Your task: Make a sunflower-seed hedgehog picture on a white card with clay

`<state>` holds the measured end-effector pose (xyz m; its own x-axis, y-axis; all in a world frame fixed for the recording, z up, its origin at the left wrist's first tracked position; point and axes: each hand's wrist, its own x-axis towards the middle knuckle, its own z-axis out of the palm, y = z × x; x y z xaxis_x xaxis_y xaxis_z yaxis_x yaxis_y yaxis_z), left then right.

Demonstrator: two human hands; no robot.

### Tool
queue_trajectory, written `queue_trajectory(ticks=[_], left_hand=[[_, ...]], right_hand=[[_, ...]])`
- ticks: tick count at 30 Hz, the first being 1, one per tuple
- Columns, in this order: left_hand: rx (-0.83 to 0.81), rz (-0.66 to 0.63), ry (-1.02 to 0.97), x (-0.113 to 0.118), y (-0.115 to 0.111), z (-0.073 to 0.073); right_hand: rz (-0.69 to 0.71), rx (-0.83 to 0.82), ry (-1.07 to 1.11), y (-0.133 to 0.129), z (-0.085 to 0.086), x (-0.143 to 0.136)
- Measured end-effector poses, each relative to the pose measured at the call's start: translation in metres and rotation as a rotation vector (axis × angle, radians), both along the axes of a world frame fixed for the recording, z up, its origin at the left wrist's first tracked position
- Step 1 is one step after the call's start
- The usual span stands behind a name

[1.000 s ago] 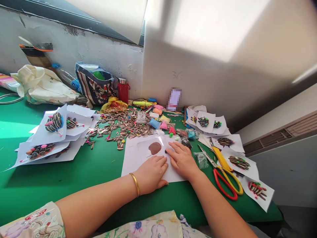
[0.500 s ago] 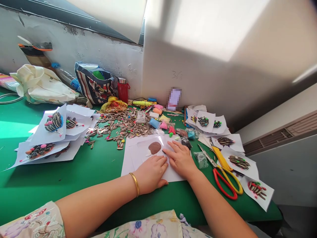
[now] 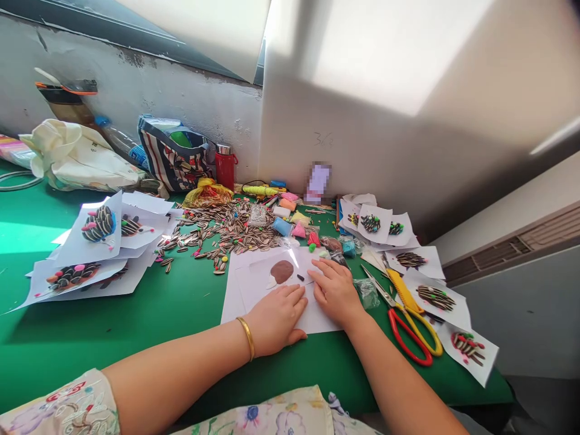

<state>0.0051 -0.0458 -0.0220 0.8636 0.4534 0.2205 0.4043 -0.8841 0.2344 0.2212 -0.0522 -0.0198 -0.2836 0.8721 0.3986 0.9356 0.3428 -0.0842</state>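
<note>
White paper point(image 3: 233, 290) lies in front of me with a smaller sheet on top. A flat brown clay shape point(image 3: 281, 272) with a pale pointed end sits on that sheet. Just right of it rests a small black roll point(image 3: 300, 278), probably clay. My left hand point(image 3: 276, 317), with a gold bangle at the wrist, lies flat on the paper below the brown shape, holding nothing. To the right of the black roll, my right hand point(image 3: 335, 290) rests on the paper with fingers spread and nothing in them.
Loose sunflower seeds point(image 3: 240, 226) spread behind the paper, beside bagged coloured clay point(image 3: 283, 226). Scissors point(image 3: 408, 326) and a yellow cutter point(image 3: 403, 290) lie at right. Seed-picture cards are piled left point(image 3: 97, 232) and right point(image 3: 441, 296). A red flask point(image 3: 225, 169) stands at the back.
My right hand has shifted slightly right, away from the brown shape. The black roll, at its fingertip before, now lies uncovered on the paper. My left hand stays nearly still.
</note>
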Motion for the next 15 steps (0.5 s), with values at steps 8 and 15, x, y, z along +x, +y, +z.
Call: queue_trajectory(ticks=[8, 15], left_hand=[[-0.086, -0.100, 0.001, 0.002, -0.004, 0.010], [-0.046, -0.052, 0.053, 0.003, -0.006, 0.012]], right_hand=[[-0.035, -0.066, -0.014, 0.001, -0.001, 0.003], [0.014, -0.039, -0.024, 0.000, -0.001, -0.002]])
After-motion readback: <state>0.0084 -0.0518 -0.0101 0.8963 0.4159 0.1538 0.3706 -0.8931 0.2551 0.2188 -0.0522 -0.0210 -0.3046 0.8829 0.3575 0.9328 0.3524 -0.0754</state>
